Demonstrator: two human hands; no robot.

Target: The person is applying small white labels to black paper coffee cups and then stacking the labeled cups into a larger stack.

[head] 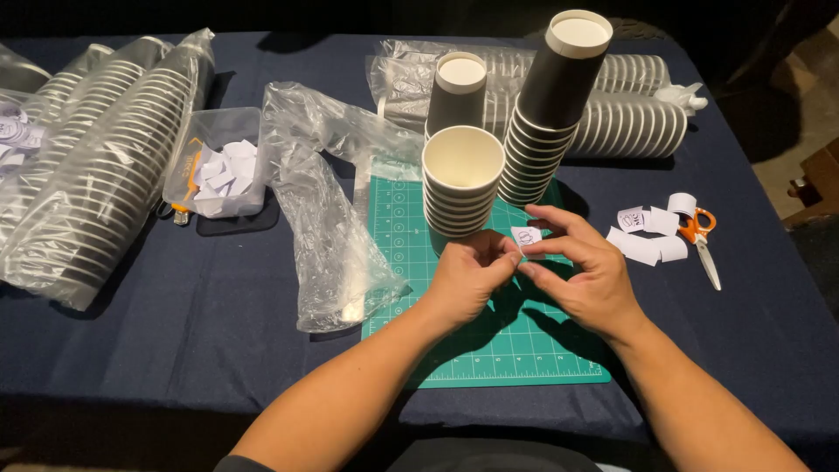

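A: Sticker (525, 237), small and white with a dark printed mark, sits at the centre of the frame, just in front of the short stack of paper cups (462, 183). Both hands are on it. The left hand (470, 278) has its fingers curled, the fingertips pinching the sticker's left edge. The right hand (584, 269) pinches the right edge between thumb and forefinger, the other fingers loosely spread.

B: How far along does the work look?

A: Judging by the layout, partway. The sticker is in the fingers and touches no cup yet. More cut stickers (648, 232) lie right of centre beside the orange-handled scissors (702, 234), and a clear plastic tub (221, 163) at upper left holds a heap of white paper scraps, so some cutting or peeling seems done. Whether any cup already bears a sticker I cannot tell.

B: Counts?

A: Head view only. Three standing cup stacks on or behind the green cutting mat (489, 315): the short one mouth up, a medium one (456, 92) and a tall leaning one (551, 114) bottom up. Two bagged sleeves of cups (620, 109) lie at upper right, and about three more sleeves (96, 157) at upper left. One empty plastic sleeve (336, 218) lies crumpled left of the mat. One pair of scissors, one tub, roughly five loose stickers at right; the exact number is hard to tell.
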